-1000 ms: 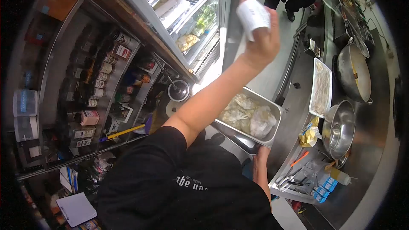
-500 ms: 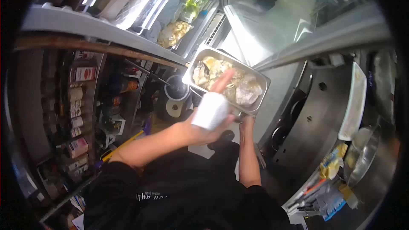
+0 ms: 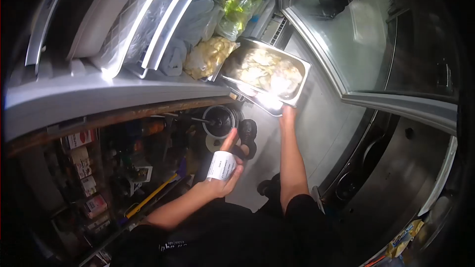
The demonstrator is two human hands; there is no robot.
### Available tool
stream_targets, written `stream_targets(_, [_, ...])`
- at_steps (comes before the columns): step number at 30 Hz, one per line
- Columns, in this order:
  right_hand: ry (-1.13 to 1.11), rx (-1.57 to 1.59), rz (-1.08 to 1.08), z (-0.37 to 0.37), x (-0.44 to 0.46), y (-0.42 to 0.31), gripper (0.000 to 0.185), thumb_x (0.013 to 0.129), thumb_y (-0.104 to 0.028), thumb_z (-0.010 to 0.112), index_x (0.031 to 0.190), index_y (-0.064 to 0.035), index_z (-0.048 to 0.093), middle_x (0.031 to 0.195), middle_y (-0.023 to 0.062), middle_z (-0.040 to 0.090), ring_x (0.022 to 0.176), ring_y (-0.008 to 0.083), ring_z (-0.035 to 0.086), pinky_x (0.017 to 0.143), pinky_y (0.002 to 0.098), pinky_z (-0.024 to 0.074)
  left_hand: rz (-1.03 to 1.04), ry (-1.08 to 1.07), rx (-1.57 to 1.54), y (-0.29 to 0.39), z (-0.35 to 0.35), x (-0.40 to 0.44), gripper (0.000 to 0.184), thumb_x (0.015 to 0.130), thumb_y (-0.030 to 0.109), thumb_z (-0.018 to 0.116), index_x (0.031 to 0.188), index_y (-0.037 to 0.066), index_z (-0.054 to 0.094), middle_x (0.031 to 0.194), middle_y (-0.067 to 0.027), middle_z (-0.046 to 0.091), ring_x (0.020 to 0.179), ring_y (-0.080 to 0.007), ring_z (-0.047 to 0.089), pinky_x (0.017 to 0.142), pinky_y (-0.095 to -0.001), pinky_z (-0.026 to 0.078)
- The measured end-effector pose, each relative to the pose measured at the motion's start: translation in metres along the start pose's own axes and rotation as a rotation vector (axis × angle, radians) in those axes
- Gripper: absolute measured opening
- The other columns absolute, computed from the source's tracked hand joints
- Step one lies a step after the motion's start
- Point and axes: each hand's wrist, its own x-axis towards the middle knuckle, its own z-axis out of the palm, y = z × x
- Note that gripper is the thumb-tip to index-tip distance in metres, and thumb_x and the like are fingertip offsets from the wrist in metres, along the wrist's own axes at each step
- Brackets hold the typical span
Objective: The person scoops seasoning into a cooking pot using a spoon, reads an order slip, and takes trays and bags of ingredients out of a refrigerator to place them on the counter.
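My right hand (image 3: 288, 114) grips the near right corner of a deep metal food pan (image 3: 304, 85). Inside the pan lie pale chunks of food (image 3: 257, 64), and at the right a rounded lump washed out by glare. The pan's left end is at the fridge shelf's edge; whether it rests there I cannot tell. Lower left, away from the pan, my left hand (image 3: 228, 184) has its index finger stretched out. A curved white printed label (image 3: 221, 166) wraps across its fingers and hides several of them; its text is too small to read.
On the fridge shelf (image 3: 118, 86) sit a bag of pale yellow pieces (image 3: 210, 58) and a bag of leafy greens (image 3: 240, 0). A glass door (image 3: 341, 34) stands open at the right. Below are a round bucket (image 3: 220, 121), packed shelves (image 3: 81, 168) and a shoe (image 3: 248, 133).
The left hand has drawn back from over the pan, down and left, with the label on it. My right hand and the pan have shifted toward the fridge shelf as the view turned.
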Motion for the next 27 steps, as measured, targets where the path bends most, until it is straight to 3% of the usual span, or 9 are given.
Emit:
stream_targets(3, [0.013,-0.144,0.101,0.033,0.036,0.049,0.055,0.081,-0.010,0.058,0.129,0.0082,0.038,0.123,0.0169,0.051,0.109,0.0256,0.049,0.093,0.0358,0.0398,0.037,0.042,0.040,-0.010,-0.008,0.003,0.074,0.092,0.020,0.051,0.145,-0.005,0.007,0.154,-0.0189,0.008,0.138,-0.0277,0.025,0.080,-0.0235,0.040])
stream_targets(8, [-0.084,-0.386,0.098,0.109,0.005,0.049,0.044,0.071,0.001,0.058,0.113,0.0099,0.046,0.104,0.0207,0.058,0.092,0.0253,0.058,0.077,0.0358,0.0471,-0.009,0.096,-0.028,0.001,-0.011,0.004,0.065,0.092,0.016,0.050,0.142,-0.006,0.015,0.153,-0.0203,0.008,0.139,-0.0287,0.024,0.090,-0.0268,0.036])
stream_targets(12, [-0.587,-1.095,-0.037,0.129,-0.008,0.020,0.089,0.074,-0.044,0.071,0.137,0.0068,0.032,0.135,0.0270,0.042,0.125,0.0325,0.044,0.102,0.0362,0.0357,0.079,0.056,0.106,0.002,-0.021,0.008,0.060,0.091,0.007,0.048,0.140,-0.008,0.018,0.151,-0.0221,0.014,0.133,-0.0283,0.031,0.088,-0.0291,0.038])
stream_targets(14, [-0.669,-0.953,-0.099,0.113,-0.009,-0.014,0.101,0.070,-0.054,0.073,0.142,0.0014,0.028,0.140,0.0264,0.038,0.132,0.0335,0.035,0.107,0.0368,0.0307,0.024,-0.026,0.035,0.018,-0.025,0.012,0.050,0.092,0.004,0.044,0.136,-0.007,0.025,0.149,-0.0212,0.020,0.135,-0.0273,0.030,0.094,-0.0304,0.034])
stream_targets(19, [0.508,-0.557,-0.913,-0.035,-0.015,-0.259,0.033,0.097,-0.025,0.045,0.110,0.0013,0.060,0.111,0.0162,0.063,0.108,0.0274,0.057,0.092,0.0381,0.0445,-0.038,-0.145,-0.023,0.053,-0.021,-0.004,0.050,0.092,0.002,0.044,0.138,-0.003,0.027,0.143,-0.0217,0.030,0.122,-0.0258,0.044,0.097,-0.0332,0.036])
stream_targets(21, [0.448,0.053,-1.246,-0.042,-0.100,-0.429,0.043,0.099,-0.039,0.030,0.099,-0.0055,0.058,0.094,0.0067,0.061,0.085,0.0177,0.056,0.078,0.0317,0.0448,-0.015,-0.181,-0.083,0.058,-0.014,-0.022,0.046,0.092,0.002,0.043,0.136,-0.002,0.029,0.143,-0.0218,0.030,0.125,-0.0276,0.042,0.100,-0.0354,0.034])
stream_targets(23, [0.350,-0.016,-1.453,-0.025,-0.153,-0.555,0.035,0.097,-0.034,0.036,0.109,-0.0055,0.052,0.106,0.0104,0.059,0.100,0.0184,0.052,0.091,0.0346,0.0383,0.020,-0.253,-0.015,0.067,-0.014,-0.037,0.035,0.094,0.003,0.038,0.129,-0.001,0.035,0.144,-0.0209,0.027,0.129,-0.0316,0.039,0.106,-0.0406,0.030])
stream_targets(25, [-0.007,0.165,-0.959,0.012,-0.183,-0.626,0.080,0.090,-0.059,0.039,0.143,-0.0025,0.022,0.149,0.0170,0.025,0.136,0.0280,0.023,0.110,0.0428,0.0194,0.021,-0.258,-0.105,0.081,-0.006,-0.054,0.035,0.095,0.004,0.037,0.130,0.000,0.034,0.145,-0.0203,0.026,0.129,-0.0320,0.039,0.106,-0.0405,0.030])
stream_targets(27, [-0.040,-0.019,-0.832,0.010,-0.196,-0.650,0.097,0.084,-0.071,0.038,0.147,-0.0036,0.005,0.155,0.0141,0.004,0.142,0.0279,0.007,0.111,0.0468,0.0112,-0.041,-0.234,-0.182,0.105,0.002,-0.070,0.037,0.097,0.008,0.034,0.133,0.000,0.032,0.145,-0.0182,0.027,0.128,-0.0328,0.040,0.106,-0.0402,0.030])
